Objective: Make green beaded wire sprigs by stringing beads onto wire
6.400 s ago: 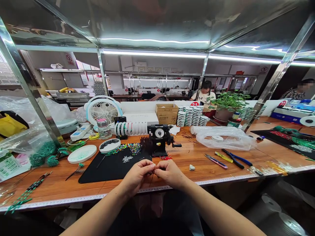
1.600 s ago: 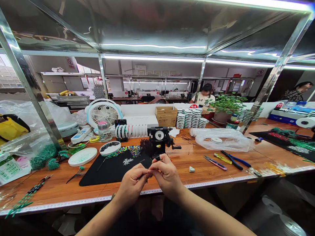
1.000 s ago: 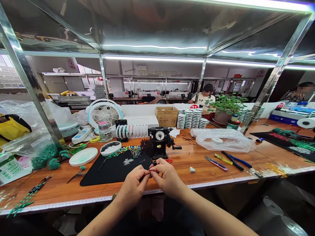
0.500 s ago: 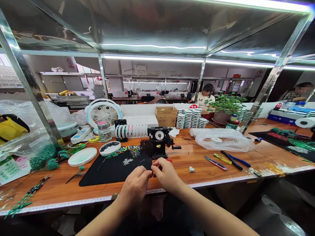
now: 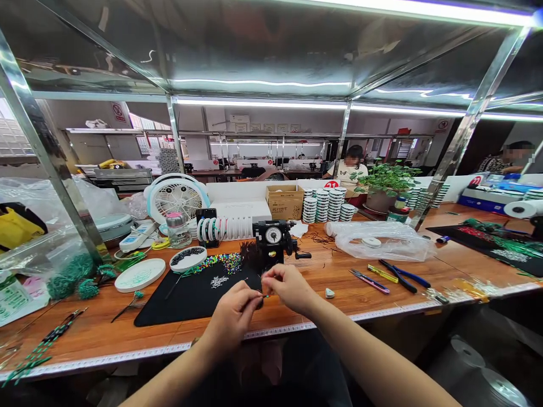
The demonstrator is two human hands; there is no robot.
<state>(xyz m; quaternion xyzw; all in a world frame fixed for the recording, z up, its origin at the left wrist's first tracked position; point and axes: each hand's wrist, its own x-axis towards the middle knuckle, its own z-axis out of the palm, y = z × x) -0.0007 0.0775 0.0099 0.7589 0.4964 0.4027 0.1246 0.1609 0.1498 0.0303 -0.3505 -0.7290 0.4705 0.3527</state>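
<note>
My left hand [image 5: 233, 314] and my right hand [image 5: 288, 287] are close together above the front edge of a black work mat [image 5: 190, 302]. Both pinch a thin wire with tiny coloured beads [image 5: 265, 295], which shows only briefly between my fingertips. A heap of multicoloured seed beads [image 5: 216, 263] lies on the mat's far side, beyond my left hand. Near it rests a small white beaded motif [image 5: 219, 281]. A round white dish of black beads [image 5: 188, 259] sits at the mat's back edge. Behind my right hand stands a black hand-cranked winder with a dial [image 5: 271, 238].
Wire scraps, pliers, a craft knife and a clear plastic bag lie on the wooden bench to the right. A fan, jar, white spools, cardboard box and potted plant stand behind. Metal shelf posts rise from the bench. Co-workers sit farther back.
My right hand has risen slightly up the view, drawing a little farther from my left hand, and the beaded wire is now visible between them. The whole view has shifted slightly.
</note>
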